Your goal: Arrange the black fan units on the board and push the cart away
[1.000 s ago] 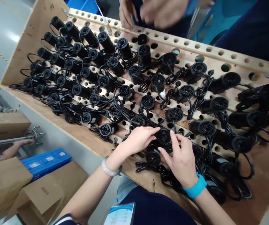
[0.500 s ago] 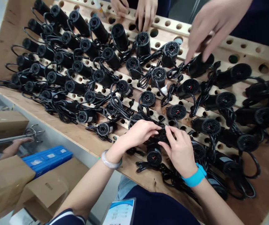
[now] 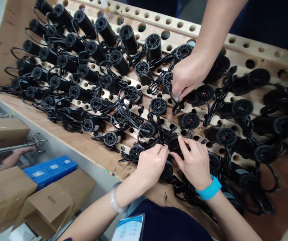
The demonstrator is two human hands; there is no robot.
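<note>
- The left hand (image 3: 152,163) has slid back toward the near edge of the wooden board (image 3: 88,142) since half a second ago; then it lay stretched over the black pump (image 3: 174,143), now its fingers curl in beside the pump's left side, thumb and fingertips pinched together on what looks like the cord there
- The right hand (image 3: 195,163), blue band (image 3: 210,190) at the wrist, has hardly shifted; its fingertips stay clamped on the right edge of the same pump's round grille
- That pump stands upright in a hole of the near row, between the two hands, with loose black cords (image 3: 184,192) tangled just in front of it
- With the left hand drawn back, the pump just left of it (image 3: 135,152) shows again, as does the one behind it (image 3: 147,129)
- A co-worker's hand (image 3: 188,75) has come down from the far right; a moment ago it hovered with spread fingers over the far rows, now it is closed on something small and white beside a pump in the middle of the board
- The other pair of hands seen at the far edge a moment ago is gone from view
- The work seems settled on this one near pump, both hands now gripping it from either side
</note>
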